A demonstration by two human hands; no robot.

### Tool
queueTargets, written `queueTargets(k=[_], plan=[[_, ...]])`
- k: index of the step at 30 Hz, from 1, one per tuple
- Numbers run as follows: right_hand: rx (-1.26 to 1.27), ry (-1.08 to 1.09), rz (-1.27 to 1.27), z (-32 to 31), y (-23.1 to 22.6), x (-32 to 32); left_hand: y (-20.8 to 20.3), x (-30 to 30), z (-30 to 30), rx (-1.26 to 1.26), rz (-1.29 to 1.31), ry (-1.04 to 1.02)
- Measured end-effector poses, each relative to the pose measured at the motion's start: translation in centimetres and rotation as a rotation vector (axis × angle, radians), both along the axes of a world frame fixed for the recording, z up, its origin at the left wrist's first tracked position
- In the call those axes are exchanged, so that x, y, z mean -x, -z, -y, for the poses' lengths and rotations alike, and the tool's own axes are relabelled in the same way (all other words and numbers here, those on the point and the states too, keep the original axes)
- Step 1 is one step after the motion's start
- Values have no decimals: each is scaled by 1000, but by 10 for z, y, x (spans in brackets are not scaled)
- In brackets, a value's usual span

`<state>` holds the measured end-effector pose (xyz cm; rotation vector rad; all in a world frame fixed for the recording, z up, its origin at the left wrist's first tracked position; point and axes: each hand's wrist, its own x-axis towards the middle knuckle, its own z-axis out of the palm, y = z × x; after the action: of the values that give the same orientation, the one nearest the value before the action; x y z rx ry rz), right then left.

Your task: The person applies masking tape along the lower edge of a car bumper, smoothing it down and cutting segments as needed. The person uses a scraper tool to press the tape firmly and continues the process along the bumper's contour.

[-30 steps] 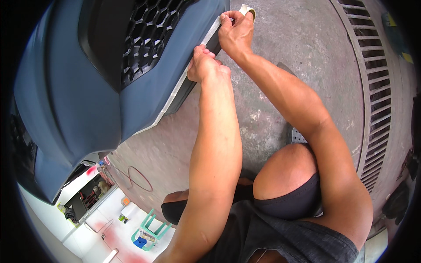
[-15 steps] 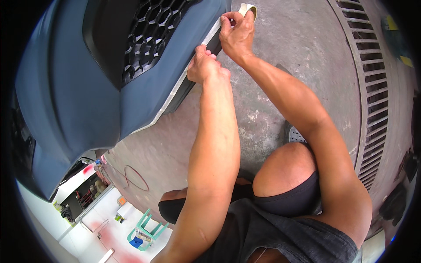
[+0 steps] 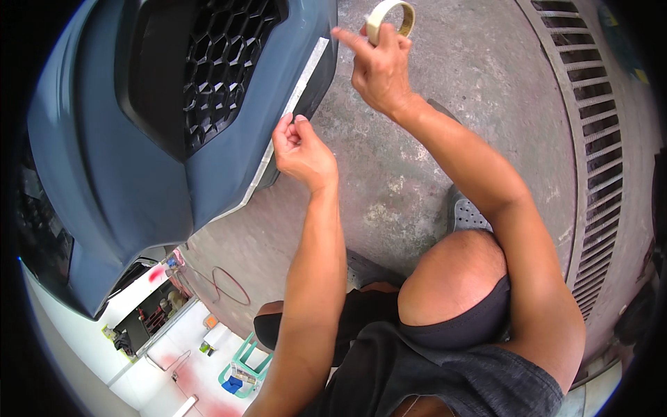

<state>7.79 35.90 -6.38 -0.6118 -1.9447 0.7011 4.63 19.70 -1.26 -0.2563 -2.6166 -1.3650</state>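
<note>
A matte blue-grey car bumper point(image 3: 229, 160) fills the upper left, with a pale strip of masking tape point(image 3: 306, 78) running along its lower edge. My left hand point(image 3: 306, 154) is beside the middle of that strip, its fingers curled in toward the thumb; nothing shows in them. At the top, past the strip's far end, my right hand point(image 3: 383, 73) grips a roll of masking tape point(image 3: 375, 26) in its curled fingers. Its index finger points out toward the bumper's edge. The strip's far end and the roll are apart.
Behind my right arm, a long metal drain grate point(image 3: 599, 146) curves across the concrete floor point(image 3: 410, 160). A thin red hose point(image 3: 233, 278) loops on the floor at lower left, near a green plastic stool point(image 3: 250, 358). A black honeycomb grille point(image 3: 226, 76) is set in the bumper.
My right hand has moved away from the bumper with the tape roll, its index finger now extended. My left hand has drawn back down along the strip, leaving its far end uncovered.
</note>
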Motion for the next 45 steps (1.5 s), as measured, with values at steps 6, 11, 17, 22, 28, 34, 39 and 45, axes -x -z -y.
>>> queueTargets(k=[6, 11, 17, 22, 28, 34, 39, 45], plan=[[-182, -188, 149, 8, 6, 7, -13, 20, -3, 583, -494, 661], [-251, -84, 255, -11, 12, 13, -12, 35, -14, 780, -476, 792], [-63, 162, 266, -61, 27, -17, -7, 36, -19, 872, -520, 757], [90, -26, 237, -56, 46, -104, -5, 34, -40, 886, -551, 761], [81, 73, 375, -35, 75, -223, -5, 15, -77, 954, -554, 664], [2, 638, 481, -86, 120, -409, -25, -4, -50, 631, -367, 1323], [-112, 852, 859, -54, 164, -523, -27, 1, 24, 890, 168, 1227], [-136, 757, 797, -58, 161, -526, -81, -7, 51, 1290, 593, 742]])
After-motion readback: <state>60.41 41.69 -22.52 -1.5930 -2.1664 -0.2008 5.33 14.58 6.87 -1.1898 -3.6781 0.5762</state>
